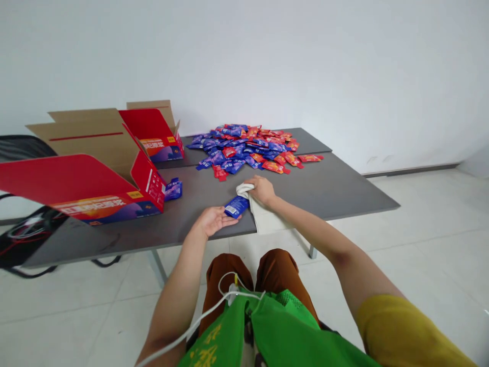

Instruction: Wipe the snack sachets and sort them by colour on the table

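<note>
My left hand (216,220), palm up near the table's front edge, holds a blue pouch (237,207) by its near end, thumb on top and fingers beneath. A white label with fine print shows on the pouch. My right hand (263,190) is closed on a cream cloth (265,216), its bunched end against the far end of the pouch. The rest of the cloth drapes over the table's front edge. Beyond my hands lies a heap of blue and red pouches (244,145).
On the left of the grey table (324,188) stands an open red carton (114,204), with a second open carton (160,142) behind it. A single blue pouch (173,189) lies beside the nearer carton. A black bag (30,234) with cables is at the far left.
</note>
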A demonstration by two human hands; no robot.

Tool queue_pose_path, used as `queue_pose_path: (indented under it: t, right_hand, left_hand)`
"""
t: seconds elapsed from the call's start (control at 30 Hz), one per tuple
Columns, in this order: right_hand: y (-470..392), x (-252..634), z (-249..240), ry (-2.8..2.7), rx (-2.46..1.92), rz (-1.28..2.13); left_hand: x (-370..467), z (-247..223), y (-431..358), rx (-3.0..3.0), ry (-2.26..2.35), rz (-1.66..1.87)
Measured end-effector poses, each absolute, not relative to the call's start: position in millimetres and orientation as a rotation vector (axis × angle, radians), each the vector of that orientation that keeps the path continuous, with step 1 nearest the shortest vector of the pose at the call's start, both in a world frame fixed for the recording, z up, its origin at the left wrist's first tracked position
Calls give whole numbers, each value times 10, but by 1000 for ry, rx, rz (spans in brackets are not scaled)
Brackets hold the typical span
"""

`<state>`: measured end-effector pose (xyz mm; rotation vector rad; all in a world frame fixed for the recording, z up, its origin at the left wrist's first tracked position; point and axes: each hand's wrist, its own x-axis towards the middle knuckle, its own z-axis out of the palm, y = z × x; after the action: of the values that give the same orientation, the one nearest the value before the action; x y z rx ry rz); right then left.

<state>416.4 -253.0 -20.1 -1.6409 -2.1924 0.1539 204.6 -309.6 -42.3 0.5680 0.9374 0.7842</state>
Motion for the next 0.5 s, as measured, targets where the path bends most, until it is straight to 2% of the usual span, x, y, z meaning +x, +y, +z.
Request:
queue_pose_path:
  t: [0.13,0.23,0.5]
  right_hand:
    - [-2876,3919,-196,-2260,-1303,226]
    - [-3061,3715,-267,-2366,-1235,306]
    - [-2796,3843,-313,-2081,-2017,143]
  left_hand:
    - [2044,-412,-3019,599,1032,689]
    - [2036,-425,-3012,574,1074,743]
    - [2117,-390,-3196,572,1050,892]
